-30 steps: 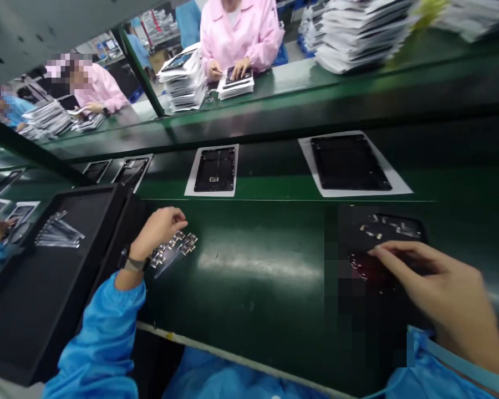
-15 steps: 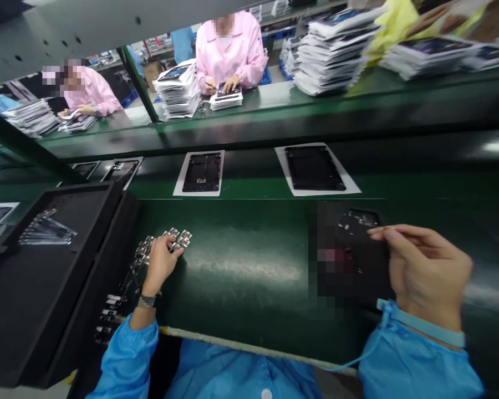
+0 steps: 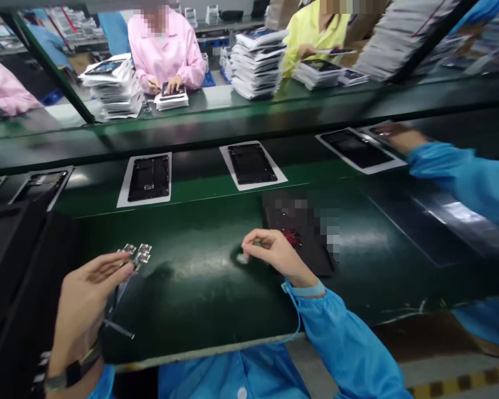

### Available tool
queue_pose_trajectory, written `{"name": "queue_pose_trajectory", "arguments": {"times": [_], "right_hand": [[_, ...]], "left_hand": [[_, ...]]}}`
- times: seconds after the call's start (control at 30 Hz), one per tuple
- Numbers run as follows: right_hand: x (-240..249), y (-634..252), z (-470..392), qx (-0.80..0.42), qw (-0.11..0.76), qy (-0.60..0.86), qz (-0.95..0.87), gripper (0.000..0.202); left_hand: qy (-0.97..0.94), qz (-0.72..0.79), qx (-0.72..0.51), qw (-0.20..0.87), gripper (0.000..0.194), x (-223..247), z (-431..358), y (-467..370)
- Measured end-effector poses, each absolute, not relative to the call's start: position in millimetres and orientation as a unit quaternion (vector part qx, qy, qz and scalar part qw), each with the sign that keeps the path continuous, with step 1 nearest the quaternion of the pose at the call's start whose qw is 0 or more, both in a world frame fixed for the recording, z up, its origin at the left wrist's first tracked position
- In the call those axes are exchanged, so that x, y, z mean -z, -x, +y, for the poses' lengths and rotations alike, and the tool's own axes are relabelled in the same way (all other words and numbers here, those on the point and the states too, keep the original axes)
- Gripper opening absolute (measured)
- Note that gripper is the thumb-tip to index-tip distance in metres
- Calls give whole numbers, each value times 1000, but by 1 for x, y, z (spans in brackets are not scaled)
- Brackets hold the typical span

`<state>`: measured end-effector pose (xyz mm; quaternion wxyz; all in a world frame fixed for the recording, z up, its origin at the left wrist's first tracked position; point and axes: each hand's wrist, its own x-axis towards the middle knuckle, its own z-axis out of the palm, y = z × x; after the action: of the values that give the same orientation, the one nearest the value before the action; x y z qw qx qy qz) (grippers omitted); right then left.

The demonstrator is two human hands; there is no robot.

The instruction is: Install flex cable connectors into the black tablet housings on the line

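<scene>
On the left, my left hand [image 3: 87, 293] is closed, thumb and fingertips together at a cluster of small circuit boards [image 3: 143, 254]. Thin strips [image 3: 120, 327] show below those fingers; whether they hang from the hand or lie on the table I cannot tell. My right hand [image 3: 274, 252] is pinched shut over the middle of the green table [image 3: 199, 299]. A tiny pale bit shows at its fingertips, too small to name. Just behind this hand lies a black tray [image 3: 316, 265] with red and black small parts [image 3: 293, 237], partly blurred out.
Black device housings on white sheets [image 3: 149, 177] [image 3: 253, 164] [image 3: 360, 148] line the far strip. A co-worker's blue sleeve [image 3: 461, 172] reaches in at right. Large black trays [image 3: 20, 266] stand at left. Across the bench, people sit by paper-interleaved stacks [image 3: 260, 64].
My right hand has moved left from the black tray to mid-table. My left hand has drawn nearer with the boards at its fingertips. The view has swung right; a co-worker's arm now shows.
</scene>
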<state>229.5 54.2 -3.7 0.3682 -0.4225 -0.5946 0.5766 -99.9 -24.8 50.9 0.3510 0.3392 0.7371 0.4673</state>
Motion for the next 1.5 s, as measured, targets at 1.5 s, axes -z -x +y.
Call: {"name": "queue_pose_trajectory", "arguments": {"times": [1.5], "right_hand": [[30, -191, 38, -679, 204, 397, -582, 33]], "left_hand": [[-365, 572, -374, 632, 18, 17, 19, -2]]}}
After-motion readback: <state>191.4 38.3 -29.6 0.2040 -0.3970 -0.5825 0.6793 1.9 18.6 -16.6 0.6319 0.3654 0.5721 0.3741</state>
